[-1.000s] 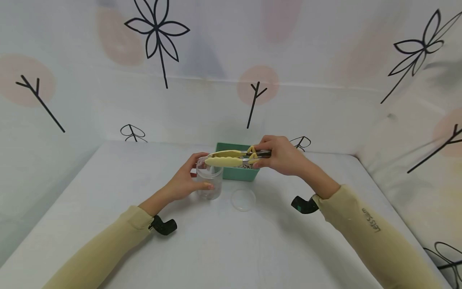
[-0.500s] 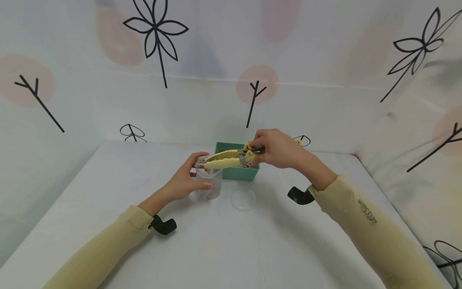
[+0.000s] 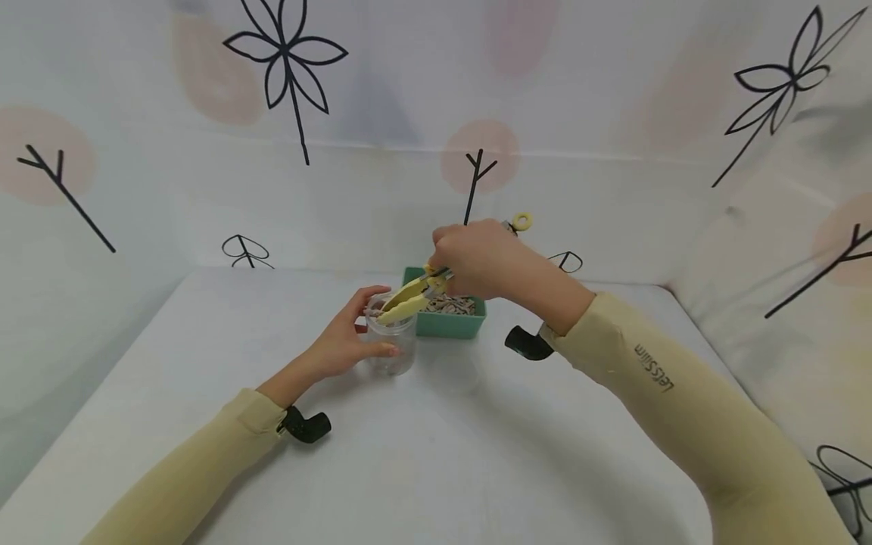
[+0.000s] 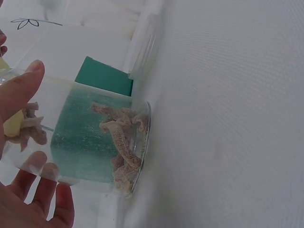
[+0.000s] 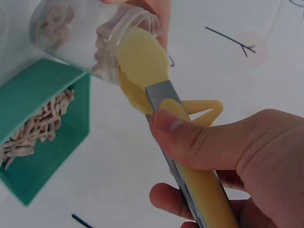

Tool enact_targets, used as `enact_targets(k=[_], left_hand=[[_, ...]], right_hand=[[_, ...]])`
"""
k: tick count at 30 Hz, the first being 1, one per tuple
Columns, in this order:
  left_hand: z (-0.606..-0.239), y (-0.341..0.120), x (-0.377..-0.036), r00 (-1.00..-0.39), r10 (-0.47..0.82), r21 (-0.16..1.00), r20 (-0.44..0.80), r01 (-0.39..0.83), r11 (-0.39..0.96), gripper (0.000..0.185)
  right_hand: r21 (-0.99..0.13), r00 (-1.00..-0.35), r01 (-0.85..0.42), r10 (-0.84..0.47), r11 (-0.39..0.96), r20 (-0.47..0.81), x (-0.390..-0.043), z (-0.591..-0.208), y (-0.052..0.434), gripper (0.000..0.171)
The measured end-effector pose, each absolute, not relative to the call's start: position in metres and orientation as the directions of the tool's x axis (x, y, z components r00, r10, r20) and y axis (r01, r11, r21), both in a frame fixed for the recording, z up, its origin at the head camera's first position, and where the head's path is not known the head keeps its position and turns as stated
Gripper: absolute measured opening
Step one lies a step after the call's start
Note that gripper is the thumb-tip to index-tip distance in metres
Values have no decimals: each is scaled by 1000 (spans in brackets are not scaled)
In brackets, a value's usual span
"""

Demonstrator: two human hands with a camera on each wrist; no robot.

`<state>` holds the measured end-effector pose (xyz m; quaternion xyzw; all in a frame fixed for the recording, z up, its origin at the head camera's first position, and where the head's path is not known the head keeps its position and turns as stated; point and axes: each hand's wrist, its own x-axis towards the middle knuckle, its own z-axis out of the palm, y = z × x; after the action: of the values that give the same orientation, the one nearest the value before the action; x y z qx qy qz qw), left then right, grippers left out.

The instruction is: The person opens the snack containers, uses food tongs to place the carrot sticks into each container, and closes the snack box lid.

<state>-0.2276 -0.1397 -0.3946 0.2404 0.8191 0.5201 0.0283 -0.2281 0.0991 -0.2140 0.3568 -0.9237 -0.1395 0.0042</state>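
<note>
My left hand (image 3: 341, 347) holds a clear plastic jar (image 3: 398, 344) upright on the table, thumb on the near side and fingers behind. Several dry, greyish-brown strips (image 4: 123, 142) lie on the jar's bottom. In my right hand (image 3: 487, 261) is a pair of tongs (image 5: 145, 61) with yellow scalloped heads and metal arms, tilted down into the jar's mouth. More strips (image 4: 33, 128) show at the yellow tip inside the jar, above those on the bottom. Behind the jar stands a green box (image 3: 450, 327) with many similar strips (image 5: 42, 123) in it.
A clear round lid (image 4: 147, 47) lies flat on the white table (image 3: 436, 454), just right of the jar. Black wrist mounts (image 3: 306, 426) hang at both sleeves. A patterned cloth backdrop (image 3: 381, 189) rises behind the table.
My right hand has moved left and up, tilting the tongs from nearly level to steeply down, with their heads now inside the jar's mouth. The left hand and jar have stayed in place.
</note>
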Motion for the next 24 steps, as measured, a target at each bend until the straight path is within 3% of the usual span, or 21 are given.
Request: enact_targets(k=[6,12,24], left_hand=[[-396,-140,-230,-872,433,855,227,392,340,91],[-397,-142,-229,-873,432,853,227,392,344,92],[-396,-141,-229,-875,431,854,220,386,348,92]], right_hand=[[316,-719,-678,-689,664,-94,-228,-219,84,21],[285,-730,-672,-677,683,-97,-229,-221,81,20],[200,-761,-645,-644,737,-82,-230,-213,103,39]])
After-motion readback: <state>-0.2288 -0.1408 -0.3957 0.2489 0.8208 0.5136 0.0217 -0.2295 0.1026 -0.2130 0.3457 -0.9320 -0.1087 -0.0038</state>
